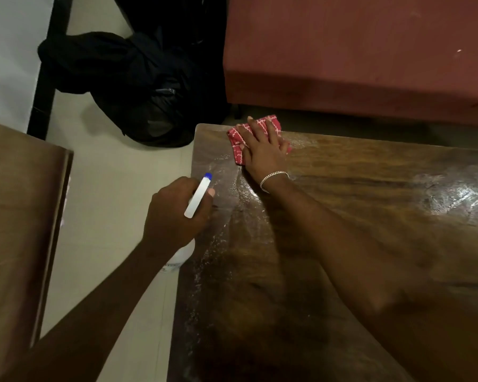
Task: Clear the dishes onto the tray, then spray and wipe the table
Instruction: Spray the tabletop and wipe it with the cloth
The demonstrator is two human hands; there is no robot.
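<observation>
- The right hand (262, 150) lies flat on a red patterned cloth (239, 139), fingers (271, 130) spread and pressing it down onto the worktop (370, 216); a thin bracelet (273, 176) circles the wrist.
- The cloth sits under those fingers at the worktop's far left corner, its red edges showing ahead of the fingertips and to their left; its far edge reaches the worktop's far rim.
- The left hand (174, 216) is wrapped around the neck of a white spray bottle (198, 198), fingers closed on it, the blue-tipped nozzle pointing up and away from the knuckles.
- That bottle hangs just at the worktop's left edge, nearer the person than the cloth; whether it touches the wood cannot be told.
- Wet streaks shine on the worktop between the two hands and far to the right of the cloth; the surface right of the wiping fingers is open.
- Left of the bottle hand runs a strip of pale floor (108, 188), then another wooden surface (20, 216), cut off by the frame.
- Beyond the cloth's fingers stand a red upholstered seat (356, 59) and a black bag (138, 86) on the floor.
- The bottle's body is mostly hidden under the left hand, its label blurred.
</observation>
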